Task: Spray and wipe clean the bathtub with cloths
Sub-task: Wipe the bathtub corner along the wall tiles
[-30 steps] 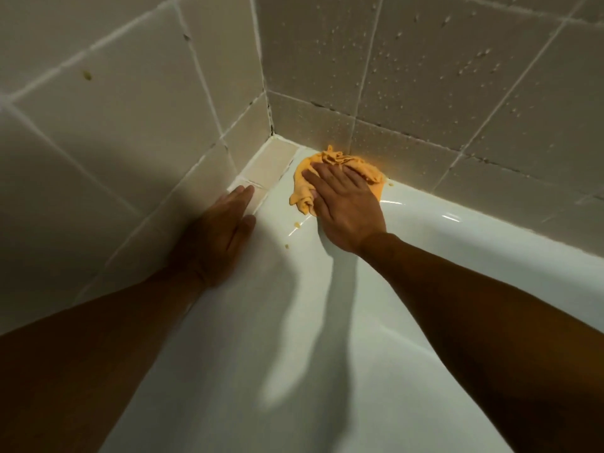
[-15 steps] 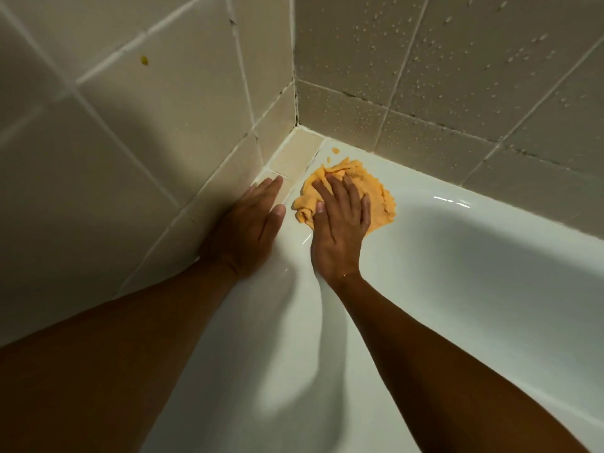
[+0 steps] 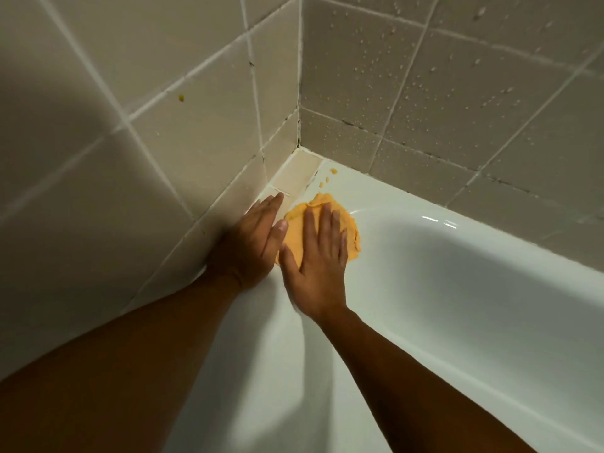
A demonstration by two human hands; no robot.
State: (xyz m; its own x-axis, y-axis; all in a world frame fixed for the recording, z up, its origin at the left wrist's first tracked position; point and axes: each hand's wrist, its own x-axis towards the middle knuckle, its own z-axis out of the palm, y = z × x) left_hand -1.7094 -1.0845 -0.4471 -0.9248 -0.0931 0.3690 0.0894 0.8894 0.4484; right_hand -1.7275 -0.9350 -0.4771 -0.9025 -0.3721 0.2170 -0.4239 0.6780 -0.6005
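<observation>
Head view: wiping is under way at the corner of the bathtub [image 3: 457,305]. The right hand [image 3: 318,263], fingers straight and spread, presses a crumpled orange cloth [image 3: 352,238] flat against the glossy white rim. The left hand [image 3: 250,245] lies flat, fingers together, on the rim beside the wall. Orange specks [image 3: 333,172] sit near the corner, so that patch looks unfinished. Matte beige tiles [image 3: 457,93] carry water droplets and darkened grout. No spray bottle shows.

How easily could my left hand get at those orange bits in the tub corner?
Probably yes: the left hand lies flat on the ledge short of the orange bits, with nothing between them.
</observation>
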